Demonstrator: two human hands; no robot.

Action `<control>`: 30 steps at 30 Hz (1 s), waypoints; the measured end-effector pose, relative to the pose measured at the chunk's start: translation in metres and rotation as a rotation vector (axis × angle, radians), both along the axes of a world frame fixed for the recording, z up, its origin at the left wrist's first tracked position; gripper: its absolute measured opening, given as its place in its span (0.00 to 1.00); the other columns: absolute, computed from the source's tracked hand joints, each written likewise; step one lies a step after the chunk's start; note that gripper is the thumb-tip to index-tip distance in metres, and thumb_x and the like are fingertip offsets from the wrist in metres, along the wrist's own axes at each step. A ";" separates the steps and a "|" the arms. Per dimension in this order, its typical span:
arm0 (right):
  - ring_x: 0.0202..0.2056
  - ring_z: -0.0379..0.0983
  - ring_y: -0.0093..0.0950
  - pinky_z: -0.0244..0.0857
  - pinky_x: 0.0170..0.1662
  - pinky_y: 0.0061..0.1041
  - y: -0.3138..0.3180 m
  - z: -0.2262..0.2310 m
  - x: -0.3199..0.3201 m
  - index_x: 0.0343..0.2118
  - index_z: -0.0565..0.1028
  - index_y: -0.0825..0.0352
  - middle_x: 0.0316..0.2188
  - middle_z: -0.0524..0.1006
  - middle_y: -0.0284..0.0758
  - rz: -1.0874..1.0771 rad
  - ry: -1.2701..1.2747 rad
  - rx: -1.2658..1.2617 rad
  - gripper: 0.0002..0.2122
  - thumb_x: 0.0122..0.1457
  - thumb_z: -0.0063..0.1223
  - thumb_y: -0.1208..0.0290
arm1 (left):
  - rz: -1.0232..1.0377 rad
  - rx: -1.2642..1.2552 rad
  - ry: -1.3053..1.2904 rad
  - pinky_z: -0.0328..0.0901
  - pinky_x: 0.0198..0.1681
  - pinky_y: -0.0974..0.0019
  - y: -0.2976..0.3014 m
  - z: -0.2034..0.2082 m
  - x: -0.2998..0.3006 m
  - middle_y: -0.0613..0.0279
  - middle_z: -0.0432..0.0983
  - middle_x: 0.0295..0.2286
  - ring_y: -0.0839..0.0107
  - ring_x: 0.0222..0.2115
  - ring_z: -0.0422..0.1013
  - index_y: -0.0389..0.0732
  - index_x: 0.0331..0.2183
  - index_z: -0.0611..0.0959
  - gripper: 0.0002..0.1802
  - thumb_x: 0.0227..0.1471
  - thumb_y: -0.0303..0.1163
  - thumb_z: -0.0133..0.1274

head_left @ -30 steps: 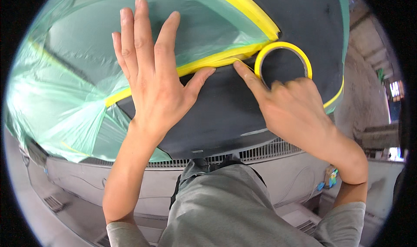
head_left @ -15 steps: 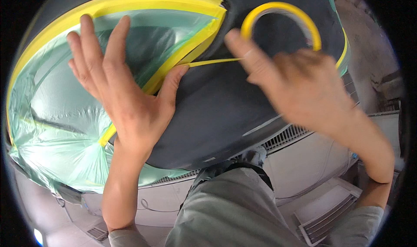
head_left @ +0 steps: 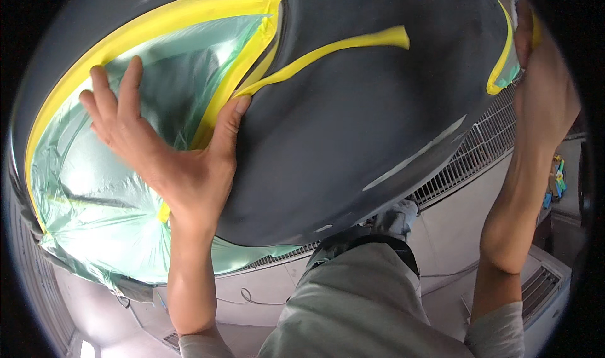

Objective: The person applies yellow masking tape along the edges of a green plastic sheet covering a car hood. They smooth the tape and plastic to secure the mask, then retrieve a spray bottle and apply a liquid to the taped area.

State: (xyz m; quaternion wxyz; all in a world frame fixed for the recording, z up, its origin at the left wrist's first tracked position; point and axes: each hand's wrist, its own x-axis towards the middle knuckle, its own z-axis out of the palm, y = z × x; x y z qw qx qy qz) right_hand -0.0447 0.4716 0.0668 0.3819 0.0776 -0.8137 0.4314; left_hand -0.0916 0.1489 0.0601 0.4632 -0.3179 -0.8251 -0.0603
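"What was on the left?"

"A thin, see-through green plastic sheet (head_left: 82,181), with yellow masking tape (head_left: 142,27) around its curved top edge and down its right side."

"And the left hand (head_left: 183,175)?"

"It was open over the sheet, with its fingers spread. Its thumb pressed by the low end of a yellow tape strip (head_left: 321,52)."

"Where was that strip?"

"It stuck out to the right from the thumb tip, over the dark car body (head_left: 353,144). Its far end was loose."

"What came after that?"

"A floor grate (head_left: 469,159) below the car body, then the right hand (head_left: 547,99) out at the edge."

"Was it holding anything?"

"I couldn't tell. A bit of something yellow (head_left: 537,30) showed by its fingers, but it was too dark there to see more."
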 end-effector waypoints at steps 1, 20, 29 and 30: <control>0.54 0.75 0.51 0.77 0.48 0.41 -0.018 0.007 -0.001 0.59 0.73 0.67 0.57 0.70 0.58 0.072 0.018 -0.146 0.26 0.62 0.67 0.62 | 0.005 0.003 0.004 0.41 0.74 0.37 -0.001 0.000 0.000 0.42 0.55 0.71 0.39 0.74 0.42 0.43 0.67 0.70 0.56 0.41 0.41 0.81; 0.27 0.73 0.43 0.68 0.31 0.41 -0.107 -0.051 -0.035 0.31 0.75 0.74 0.27 0.71 0.48 0.005 0.286 0.463 0.07 0.50 0.58 0.77 | -0.020 -0.068 0.074 0.46 0.73 0.37 -0.006 0.003 -0.009 0.42 0.58 0.69 0.38 0.72 0.47 0.41 0.65 0.71 0.58 0.37 0.45 0.83; 0.28 0.74 0.40 0.69 0.31 0.38 -0.103 -0.051 -0.042 0.30 0.74 0.73 0.28 0.71 0.47 -0.016 0.343 0.482 0.06 0.51 0.57 0.77 | -0.116 -0.112 0.143 0.48 0.72 0.38 -0.002 0.012 -0.019 0.44 0.62 0.68 0.40 0.71 0.50 0.44 0.64 0.74 0.56 0.36 0.45 0.83; 0.28 0.74 0.40 0.69 0.31 0.37 -0.103 -0.050 -0.042 0.30 0.73 0.73 0.28 0.71 0.46 -0.021 0.325 0.497 0.06 0.51 0.57 0.77 | -0.122 -0.118 0.151 0.48 0.72 0.38 -0.001 0.013 -0.019 0.45 0.62 0.67 0.40 0.71 0.51 0.44 0.64 0.74 0.56 0.36 0.45 0.83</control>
